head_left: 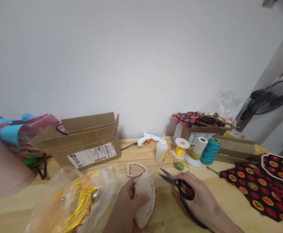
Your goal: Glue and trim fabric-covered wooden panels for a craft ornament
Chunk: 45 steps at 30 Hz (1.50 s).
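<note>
A cream, curved fabric piece with reddish marks along its edges is pinched in my left hand, the thumb across its face. To the right, my right hand has its fingers around the black handles of a pair of scissors. The blades are slightly apart and point up and left, near the fabric but not touching it. Just behind the fabric lies a thin pale frame with a cut-out pattern. A small green thread bundle rests beyond the scissors.
Across the wooden table stand a cardboard box, white glue gun, glue bottle, yellow spool and teal thread cone. A plastic bag with yellow cords lies left, patterned fabric right.
</note>
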### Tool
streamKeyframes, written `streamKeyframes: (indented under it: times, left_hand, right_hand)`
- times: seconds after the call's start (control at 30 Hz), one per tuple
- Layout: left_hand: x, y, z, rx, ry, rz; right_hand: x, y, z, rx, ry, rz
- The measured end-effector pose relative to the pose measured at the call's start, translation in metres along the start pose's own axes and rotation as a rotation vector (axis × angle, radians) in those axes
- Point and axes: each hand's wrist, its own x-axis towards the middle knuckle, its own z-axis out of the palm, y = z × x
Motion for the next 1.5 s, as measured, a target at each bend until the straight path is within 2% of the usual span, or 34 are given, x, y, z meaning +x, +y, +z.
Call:
streamKeyframes:
  times: [0.17, 0.4, 0.53, 0.77, 1.0, 1.23, 1.37, 1.5]
  left_hand:
    - [0.004, -0.004, -0.005, 0.051, 0.054, 0.040]
    - [-0.002, -0.002, 0.005, -0.084, -0.041, 0.010]
    - [-0.002, -0.005, 0.003, -0.163, -0.072, 0.026]
    - [0.000, -0.013, 0.007, -0.280, -0.223, 0.074]
    - [-0.004, -0.011, 0.010, -0.266, -0.187, -0.015]
    - [-0.004, -0.012, 0.008, -0.256, -0.201, 0.015]
    - [-0.006, -0.010, 0.010, -0.247, -0.161, -0.023]
    - [-0.005, -0.010, 0.009, -0.227, -0.118, -0.003]
  right_hand:
    - [-0.004, -0.008, 0.002, -0.082, -0.111, 0.005]
    - [-0.004, -0.011, 0.000, -0.081, -0.125, 0.052]
    - [-0.006, -0.010, 0.001, -0.080, -0.121, 0.043]
    - [-0.007, -0.015, 0.008, -0.154, -0.161, 0.055]
    - [-0.003, -0.018, 0.008, -0.221, -0.163, 0.119]
    - [-0.003, -0.019, 0.008, -0.237, -0.174, 0.094]
    - [-0.001, -0.020, 0.008, -0.248, -0.171, 0.124]
    - [0.000, -0.020, 0.008, -0.258, -0.175, 0.102]
